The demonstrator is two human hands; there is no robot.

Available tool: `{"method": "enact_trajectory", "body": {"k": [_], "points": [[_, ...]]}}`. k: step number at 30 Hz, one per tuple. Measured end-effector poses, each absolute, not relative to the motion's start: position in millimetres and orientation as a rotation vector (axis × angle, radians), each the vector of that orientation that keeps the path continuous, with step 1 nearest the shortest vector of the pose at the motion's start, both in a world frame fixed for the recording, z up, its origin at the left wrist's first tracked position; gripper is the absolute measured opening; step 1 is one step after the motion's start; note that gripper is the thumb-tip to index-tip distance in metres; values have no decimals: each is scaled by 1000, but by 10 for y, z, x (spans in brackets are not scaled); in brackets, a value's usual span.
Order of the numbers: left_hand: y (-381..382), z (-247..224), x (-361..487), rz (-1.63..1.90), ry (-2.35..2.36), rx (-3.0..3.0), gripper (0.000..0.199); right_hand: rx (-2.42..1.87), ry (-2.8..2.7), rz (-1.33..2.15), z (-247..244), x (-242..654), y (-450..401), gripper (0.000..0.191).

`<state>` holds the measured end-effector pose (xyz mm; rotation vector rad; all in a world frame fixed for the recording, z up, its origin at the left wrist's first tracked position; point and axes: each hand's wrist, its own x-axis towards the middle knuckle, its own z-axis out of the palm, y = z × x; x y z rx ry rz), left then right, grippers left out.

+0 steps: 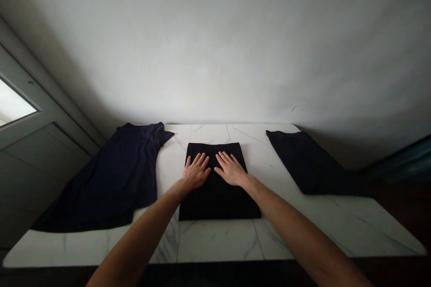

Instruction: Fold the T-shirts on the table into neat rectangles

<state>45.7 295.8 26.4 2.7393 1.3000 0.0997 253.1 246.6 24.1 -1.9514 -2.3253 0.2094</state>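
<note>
A black folded cloth piece, probably a garment, lies flat in a neat near-rectangle at the middle of the table. My left hand rests palm down on its upper left part, fingers stretched out. On the upper right part lies my right hand, also flat with its fingers apart. A strip of black fabric shows between the two hands. Neither hand grips anything. Which kind of garment it is cannot be told from the folded shape.
Dark blue shirts or similar garments lie spread at the table's left. A dark folded garment lies at the right, partly past the edge. The marble-patterned white table meets a pale wall. A grey door stands left.
</note>
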Motion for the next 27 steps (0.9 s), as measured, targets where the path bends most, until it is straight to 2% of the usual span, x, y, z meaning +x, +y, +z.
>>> {"method": "enact_trajectory", "body": {"k": [6, 9, 13, 17, 19, 22, 25, 27], "points": [[2924, 381, 153, 32, 1542, 2638, 58, -2134, -2217, 223, 305, 2721, 2357, 74], [2648, 400, 250, 121, 1422, 2747, 58, -2078, -2214, 168, 310, 2504, 2200, 75], [2235, 306, 347, 156, 1188, 2818, 58, -1887, -2287, 131, 226, 2229, 1887, 67], [2078, 223, -76, 101, 1368, 2732, 57, -1964, -2223, 134, 97, 2459, 1552, 68], [2042, 248, -423, 130, 1553, 2643, 54, -2027, -2135, 122, 55, 2690, 1399, 67], [1913, 347, -857, 379, 1816, 2409, 49, -2085, -1927, 84, 52, 2958, 1162, 66], [1694, 429, -988, 628, 1828, 2007, 43, -2122, -1665, 146, 113, 3041, 898, 63], [1557, 446, -920, 644, 1732, 1716, 42, -2201, -1480, 313, 151, 3023, 725, 55]]}}
